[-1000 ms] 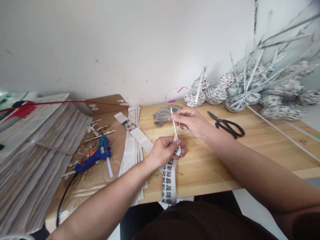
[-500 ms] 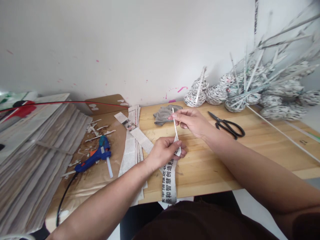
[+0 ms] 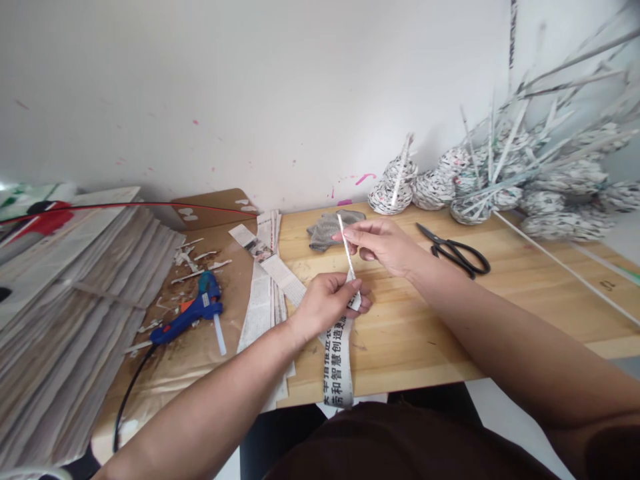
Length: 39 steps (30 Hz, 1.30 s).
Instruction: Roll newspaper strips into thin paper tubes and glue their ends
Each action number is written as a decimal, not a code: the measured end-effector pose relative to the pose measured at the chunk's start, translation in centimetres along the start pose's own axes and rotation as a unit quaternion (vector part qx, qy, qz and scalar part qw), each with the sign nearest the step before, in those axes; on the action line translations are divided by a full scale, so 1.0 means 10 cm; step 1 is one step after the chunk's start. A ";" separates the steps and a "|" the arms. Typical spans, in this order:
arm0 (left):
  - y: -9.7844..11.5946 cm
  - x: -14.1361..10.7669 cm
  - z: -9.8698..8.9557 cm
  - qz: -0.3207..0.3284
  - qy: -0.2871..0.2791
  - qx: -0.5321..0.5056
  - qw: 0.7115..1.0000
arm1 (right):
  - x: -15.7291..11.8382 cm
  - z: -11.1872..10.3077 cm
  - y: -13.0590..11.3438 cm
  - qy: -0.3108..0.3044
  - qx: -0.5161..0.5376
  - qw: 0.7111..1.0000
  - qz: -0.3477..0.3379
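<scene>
A long newspaper strip (image 3: pixel 339 367) with large black characters hangs down toward the table's front edge. Its upper end is rolled into a thin white paper tube (image 3: pixel 346 245) that points up and slightly left. My left hand (image 3: pixel 333 297) pinches the strip where flat paper turns into tube, thumb on top. Higher up, my right hand (image 3: pixel 377 245) grips the tube between thumb and fingertips. Behind the tube lies a crumpled grey cloth (image 3: pixel 325 230). Beside my left hand, several cut newspaper strips (image 3: pixel 260 300) lie in a loose, crossed pile.
A blue glue gun (image 3: pixel 193 313) rests on brown paper among paper scraps. At the left rises a tall stack of newsprint (image 3: pixel 90 293). Black scissors (image 3: pixel 455 252) lie right of my hands. Several woven paper gourd shapes (image 3: pixel 393 180) stand along the wall, with long tubes sticking out.
The tube's top has tipped a little to the left, and my right fingers have shifted slightly on it. My left hand stays nearly where it was.
</scene>
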<state>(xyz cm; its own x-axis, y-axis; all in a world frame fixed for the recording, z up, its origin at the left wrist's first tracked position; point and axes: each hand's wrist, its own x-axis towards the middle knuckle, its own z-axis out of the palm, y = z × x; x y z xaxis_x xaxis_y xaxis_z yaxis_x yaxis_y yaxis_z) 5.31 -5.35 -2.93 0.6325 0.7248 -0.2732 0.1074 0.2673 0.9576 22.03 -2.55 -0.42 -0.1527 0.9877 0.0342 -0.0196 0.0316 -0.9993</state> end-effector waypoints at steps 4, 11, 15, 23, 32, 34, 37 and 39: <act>0.01 0.00 -0.01 -0.003 0.005 0.001 1.000 | 0.00 0.00 -0.01 -0.007 -0.006 1.000 0.010; 0.01 0.00 -0.01 -0.004 0.006 -0.003 1.000 | 0.00 -0.02 0.02 -0.021 0.000 1.000 0.011; 0.00 0.01 0.00 -0.005 0.009 0.000 1.000 | 0.01 0.00 0.02 -0.005 0.008 1.000 0.011; -0.01 0.01 0.00 -0.001 0.004 0.007 1.000 | 0.01 0.01 0.01 0.019 0.015 1.000 0.009; -0.01 0.01 0.00 0.004 0.009 0.005 1.000 | 0.00 0.04 0.02 0.027 0.007 1.000 0.003; -0.01 0.01 0.00 0.005 0.008 0.006 1.000 | 0.00 0.05 0.01 0.035 0.004 0.999 -0.002; 0.00 0.01 -0.01 0.007 0.006 0.007 1.000 | -0.01 0.04 -0.01 0.024 -0.006 1.000 0.010; 0.01 0.01 -0.02 0.011 0.007 0.004 1.000 | -0.02 0.02 -0.01 -0.016 -0.018 0.999 0.035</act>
<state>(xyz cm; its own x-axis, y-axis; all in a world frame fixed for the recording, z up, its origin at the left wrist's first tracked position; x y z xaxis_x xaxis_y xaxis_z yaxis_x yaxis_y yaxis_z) 5.23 -5.10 -2.93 0.6237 0.7395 -0.2534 0.0996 0.2463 0.9641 21.87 -2.75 -0.31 -0.1849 0.9821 -0.0361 0.0270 -0.0316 -0.9991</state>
